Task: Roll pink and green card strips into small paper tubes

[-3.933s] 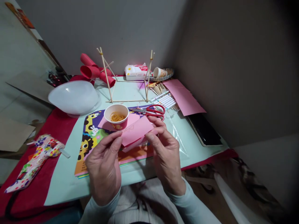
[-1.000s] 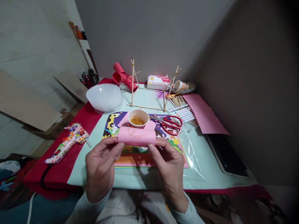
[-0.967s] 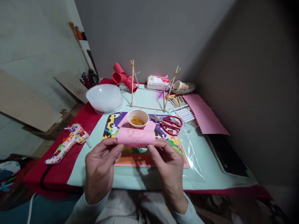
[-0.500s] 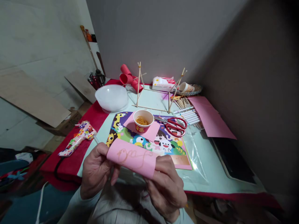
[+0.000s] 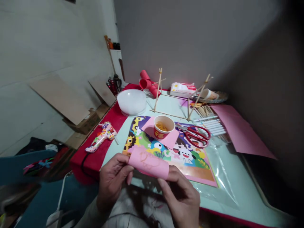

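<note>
Between my two hands is a pink paper tube [image 5: 149, 164] with faint brown line drawings on its outer face. My left hand [image 5: 115, 179] pinches its left end, thumb against the fingers. At the other end, my right hand [image 5: 181, 193] grips the rim between thumb and fingers, some fingertips hidden by the paper. Just beyond the tube, a paper cup [image 5: 159, 135] with yellowish rubber bands stands on a pink sheet [image 5: 172, 141] over a cartoon-printed mat [image 5: 142, 142]. Red-handled scissors [image 5: 197, 136] lie right of the cup.
A stick frame [image 5: 169, 114] stands behind the cup, near red paper tubes [image 5: 148, 84] and a tissue pack [image 5: 182, 90]. At left are a white bowl [image 5: 131, 101] and a patterned glue gun [image 5: 102, 137] with its cord. Markers [image 5: 212, 125] and pink paper [image 5: 239, 129] lie right.
The tube has rolled in my hands, so a different part of its drawing faces up. My view has swung left, shifting the table rightward in the picture.
</note>
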Demonstrator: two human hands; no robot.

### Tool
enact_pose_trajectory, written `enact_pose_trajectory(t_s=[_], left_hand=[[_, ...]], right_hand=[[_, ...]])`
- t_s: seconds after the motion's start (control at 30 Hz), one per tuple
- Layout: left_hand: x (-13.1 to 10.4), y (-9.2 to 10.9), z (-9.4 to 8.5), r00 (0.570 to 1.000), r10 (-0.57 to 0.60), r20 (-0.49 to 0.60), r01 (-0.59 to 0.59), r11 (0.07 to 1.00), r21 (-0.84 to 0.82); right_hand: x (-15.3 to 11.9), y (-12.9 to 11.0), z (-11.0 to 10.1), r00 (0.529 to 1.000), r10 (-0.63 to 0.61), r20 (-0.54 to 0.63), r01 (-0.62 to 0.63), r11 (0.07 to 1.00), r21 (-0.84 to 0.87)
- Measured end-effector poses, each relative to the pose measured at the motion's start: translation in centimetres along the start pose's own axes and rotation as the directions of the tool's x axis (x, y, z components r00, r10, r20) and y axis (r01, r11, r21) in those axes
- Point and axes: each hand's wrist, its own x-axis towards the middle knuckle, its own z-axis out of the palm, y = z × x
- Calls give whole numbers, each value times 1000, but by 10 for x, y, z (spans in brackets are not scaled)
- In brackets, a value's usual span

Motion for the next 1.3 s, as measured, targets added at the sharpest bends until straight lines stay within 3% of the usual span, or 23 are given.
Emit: enact_pose_trajectory(t_s=[0.13, 0.33, 0.6, 0.9, 1.07, 1.2, 1.3], left_hand=[[-7, -5, -8, 995, -64, -73, 65, 998, 10], [-4, -1, -18, 981, -80, -174, 77, 997, -26], [-7, 2, -31, 972, -89, -217, 68, 993, -101], [-4, 16, -46, 951, -31, -306, -7, 992, -122], [6, 32, -73, 889, 38, -457, -99, 989, -110], [8, 43, -95, 822, 121, -557, -194, 978, -73], [9, 52, -110, 773, 142, -618, -244, 966, -83]], right_hand=[[1, 6, 7, 969, 226, 103, -234, 969, 76], [4, 8, 28, 877, 464, 123, -480, 856, 194], [15, -1, 35, 761, 591, 268, -645, 732, 218], [31, -13, 57, 794, 491, 358, -582, 783, 217], [56, -13, 68, 827, 432, 361, -530, 813, 240], [72, -6, 87, 737, 411, 537, -518, 853, 57], [77, -4, 112, 657, 335, 676, -335, 932, -137]])
